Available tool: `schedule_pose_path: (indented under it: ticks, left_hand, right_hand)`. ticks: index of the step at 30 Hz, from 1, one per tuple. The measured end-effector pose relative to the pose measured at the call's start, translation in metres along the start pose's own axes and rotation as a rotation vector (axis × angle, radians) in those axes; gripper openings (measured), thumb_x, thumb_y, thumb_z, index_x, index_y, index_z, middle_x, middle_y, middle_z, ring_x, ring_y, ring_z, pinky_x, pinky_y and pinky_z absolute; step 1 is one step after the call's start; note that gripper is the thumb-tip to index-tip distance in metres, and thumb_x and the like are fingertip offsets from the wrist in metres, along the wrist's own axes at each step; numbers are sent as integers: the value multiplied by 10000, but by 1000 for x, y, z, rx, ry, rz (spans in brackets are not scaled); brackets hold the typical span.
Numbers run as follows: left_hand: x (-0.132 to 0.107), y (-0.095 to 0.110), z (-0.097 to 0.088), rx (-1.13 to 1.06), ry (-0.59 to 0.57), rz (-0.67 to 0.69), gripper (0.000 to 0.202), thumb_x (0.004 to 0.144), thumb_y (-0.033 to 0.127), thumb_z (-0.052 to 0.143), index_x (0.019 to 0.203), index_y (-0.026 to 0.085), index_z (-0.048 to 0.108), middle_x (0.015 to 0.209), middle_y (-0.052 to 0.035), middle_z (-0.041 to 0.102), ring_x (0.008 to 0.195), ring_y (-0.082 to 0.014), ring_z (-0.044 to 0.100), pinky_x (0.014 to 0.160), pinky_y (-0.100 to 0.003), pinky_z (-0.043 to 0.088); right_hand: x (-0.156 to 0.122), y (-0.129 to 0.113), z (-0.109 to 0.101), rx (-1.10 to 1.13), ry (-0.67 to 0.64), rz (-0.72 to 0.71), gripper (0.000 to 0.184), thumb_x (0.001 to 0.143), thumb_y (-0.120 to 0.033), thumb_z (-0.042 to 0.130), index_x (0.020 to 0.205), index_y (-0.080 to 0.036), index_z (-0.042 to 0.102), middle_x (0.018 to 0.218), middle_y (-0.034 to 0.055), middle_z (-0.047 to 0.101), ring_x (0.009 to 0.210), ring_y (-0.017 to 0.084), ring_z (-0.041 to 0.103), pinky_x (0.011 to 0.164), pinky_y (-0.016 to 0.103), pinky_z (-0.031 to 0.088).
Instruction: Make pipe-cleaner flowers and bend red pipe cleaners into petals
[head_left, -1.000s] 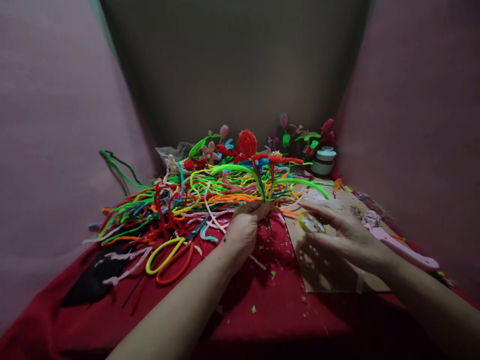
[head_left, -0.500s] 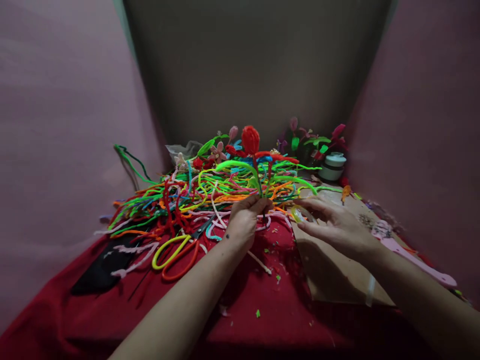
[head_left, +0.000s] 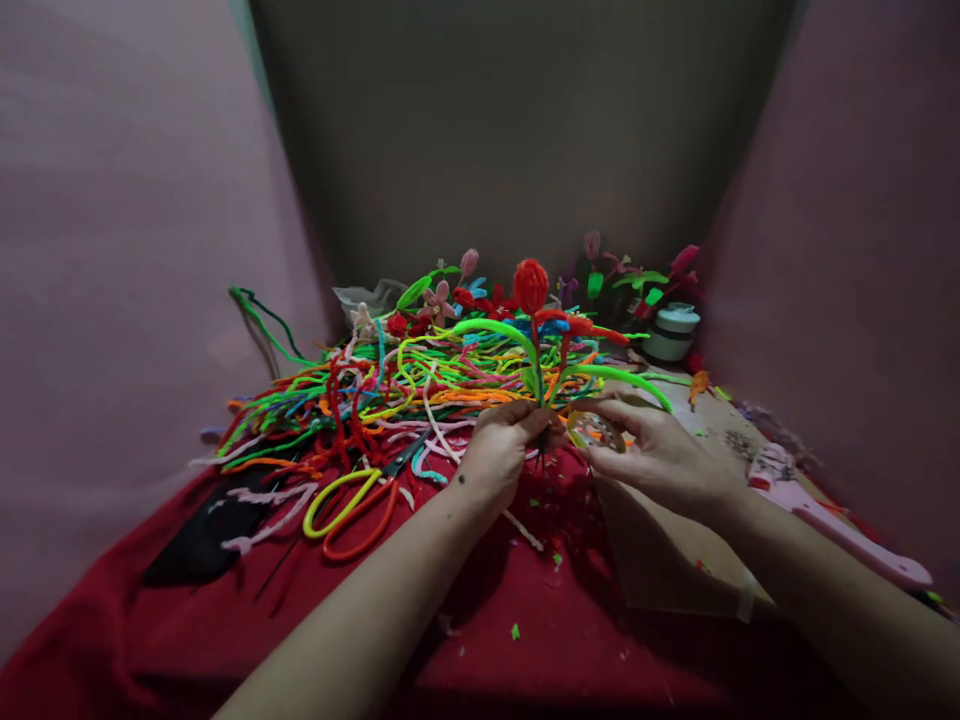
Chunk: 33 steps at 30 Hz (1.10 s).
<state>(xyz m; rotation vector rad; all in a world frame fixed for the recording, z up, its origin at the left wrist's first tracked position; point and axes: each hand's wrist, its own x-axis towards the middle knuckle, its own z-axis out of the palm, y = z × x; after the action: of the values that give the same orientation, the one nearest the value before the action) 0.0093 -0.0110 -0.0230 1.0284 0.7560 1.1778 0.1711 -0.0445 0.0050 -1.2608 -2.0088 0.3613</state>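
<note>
My left hand (head_left: 499,450) pinches the lower stems of a pipe-cleaner flower (head_left: 531,287), which stands upright with a red bud on top. Long bright green leaves arch out to both sides of its stem, and a smaller red and blue piece branches off at the right. Between the thumb and fingers of my right hand (head_left: 652,450) is a roll of clear tape (head_left: 598,432), close to the stems. Whether a strip of tape joins the roll to the stems, I cannot tell.
Loose coloured pipe cleaners (head_left: 390,380) are heaped behind my hands. Scissors (head_left: 352,515) and a black pouch (head_left: 202,530) lie left. Cardboard (head_left: 660,560), a pink-handled tool (head_left: 847,530) and a lidded jar (head_left: 671,333) are at right. Finished-looking flowers (head_left: 469,263) stand behind, on a red cloth (head_left: 540,640).
The flower and my left hand have shifted a little to the right. My right hand has turned the tape roll and brought it nearer the stems.
</note>
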Motion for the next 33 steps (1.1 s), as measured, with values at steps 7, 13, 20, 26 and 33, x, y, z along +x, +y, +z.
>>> schedule_pose_path:
  ticks: [7, 13, 20, 26, 33]
  left_hand:
    - [14, -2, -15, 25, 100, 63, 171, 629, 254, 684, 617, 100, 608, 559, -2, 566, 509, -78, 512, 511, -191, 384]
    - [6, -2, -8, -99, -41, -164, 154, 681, 243, 661, 703, 105, 596, 551, -17, 587, 473, -94, 537, 489, -204, 423]
    - [0, 0, -3, -64, -89, -163, 114, 736, 195, 603, 714, 83, 609, 678, -70, 641, 543, -121, 601, 452, -195, 443]
    - [1, -1, -3, -8, -115, -119, 179, 714, 263, 636, 725, 85, 618, 638, -61, 637, 561, -122, 601, 567, -221, 469]
    - [11, 4, -13, 135, 50, 65, 183, 677, 285, 661, 640, 113, 610, 551, -7, 585, 514, -81, 519, 535, -192, 378]
  right_hand:
    - [-5, 10, -2, -31, 8, 145, 378, 716, -267, 575, 1082, -201, 640, 970, 72, 620, 866, 215, 581, 743, 357, 479]
    - [-9, 18, 4, -12, 58, 37, 394, 701, -196, 582, 1093, -209, 623, 1044, 69, 594, 963, 228, 567, 809, 361, 477]
    - [-11, 20, 10, -88, 118, -169, 466, 671, -128, 581, 1129, -217, 599, 1077, 70, 594, 975, 225, 572, 820, 360, 479]
    - [-10, 18, 8, -49, 88, -189, 478, 650, -83, 563, 1099, -238, 612, 1081, 45, 609, 999, 208, 565, 827, 343, 472]
    - [-13, 16, -1, 167, -6, 144, 357, 693, -250, 594, 1044, -205, 641, 1106, 81, 623, 1031, 246, 561, 873, 398, 450]
